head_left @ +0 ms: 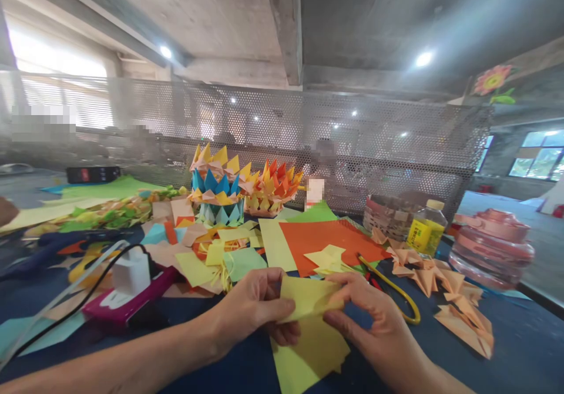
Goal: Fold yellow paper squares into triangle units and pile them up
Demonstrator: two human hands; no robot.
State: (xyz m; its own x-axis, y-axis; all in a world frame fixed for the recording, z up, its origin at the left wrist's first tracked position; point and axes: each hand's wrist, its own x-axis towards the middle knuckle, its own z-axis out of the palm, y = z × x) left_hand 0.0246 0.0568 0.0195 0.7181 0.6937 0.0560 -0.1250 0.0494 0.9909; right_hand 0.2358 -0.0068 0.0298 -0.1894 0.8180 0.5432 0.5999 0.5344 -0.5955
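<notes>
A small piece of yellow paper (306,296) is held up between both hands, its surface slightly bent. My left hand (262,303) pinches its left edge, thumb in front and fingers behind. On the right edge, my right hand (363,303) grips the same piece between thumb and fingers. Right below them, yellow paper sheets (304,359) lie loosely stacked on the dark blue table. Just beyond the hands are a folded pale yellow paper piece (328,259) and a large orange-red sheet (304,244). Yellow-handled scissors (412,315) lie beside my right hand, partly hidden.
Folded paper crowns (215,191) stand at the back. Peach folded pieces (467,323), a yellow-labelled bottle (426,229) and a pink jug (493,250) are on the right. A magenta power strip (132,300) with cables lies left. A perforated screen (264,130) borders the table.
</notes>
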